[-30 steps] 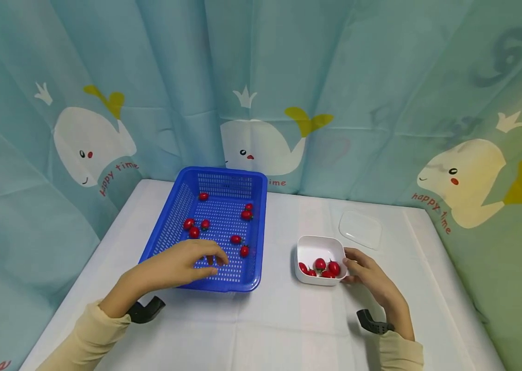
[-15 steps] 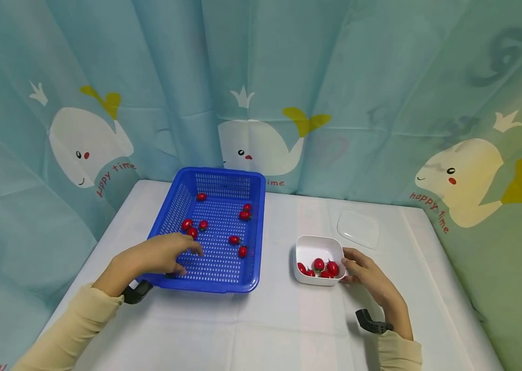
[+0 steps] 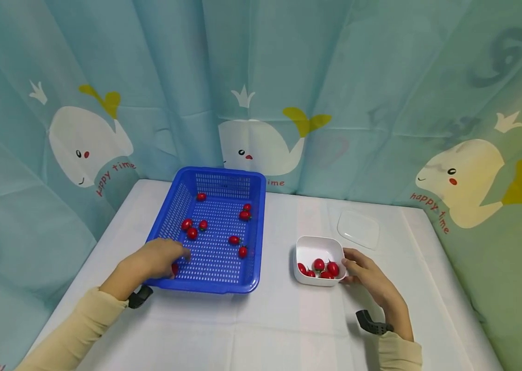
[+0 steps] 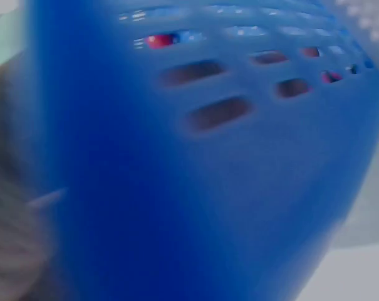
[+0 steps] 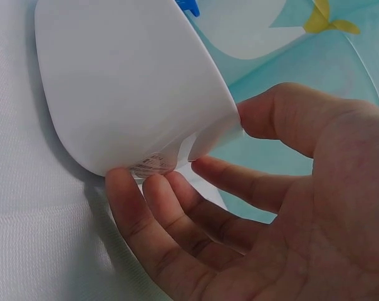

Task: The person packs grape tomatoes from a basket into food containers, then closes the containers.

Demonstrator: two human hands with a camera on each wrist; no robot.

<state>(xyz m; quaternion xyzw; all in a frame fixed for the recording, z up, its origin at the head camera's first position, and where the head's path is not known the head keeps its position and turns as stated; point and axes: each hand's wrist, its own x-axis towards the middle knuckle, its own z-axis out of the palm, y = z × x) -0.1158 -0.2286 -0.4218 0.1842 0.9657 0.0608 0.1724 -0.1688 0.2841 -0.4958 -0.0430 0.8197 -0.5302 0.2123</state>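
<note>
My left hand (image 3: 161,257) reaches over the near left rim of a blue basket (image 3: 261,226), its fingers curled down around a cherry tomato (image 3: 175,269) that shows beside the thumb. Most of that grip is hidden under the hand. In the left wrist view the blurred basket wall (image 4: 252,169) covers nearly everything, with bits of fingers behind its slots. My right hand (image 3: 367,270) holds the right side of a small white box (image 3: 318,243), thumb at the rim and fingertips low on the wall (image 5: 133,88). Several cherry tomatoes (image 3: 332,268) lie in the box.
More cherry tomatoes (image 3: 192,233) are scattered over the basket floor. Behind the box, to its right, a clear lid (image 3: 359,229) lies flat on the white tablecloth (image 3: 284,330). A whale-print curtain (image 3: 358,62) surrounds the back and sides of the table.
The left hand has moved left and down to the basket's near left corner, where a red cherry tomato now shows under its fingers. The right hand and white box stay in place.
</note>
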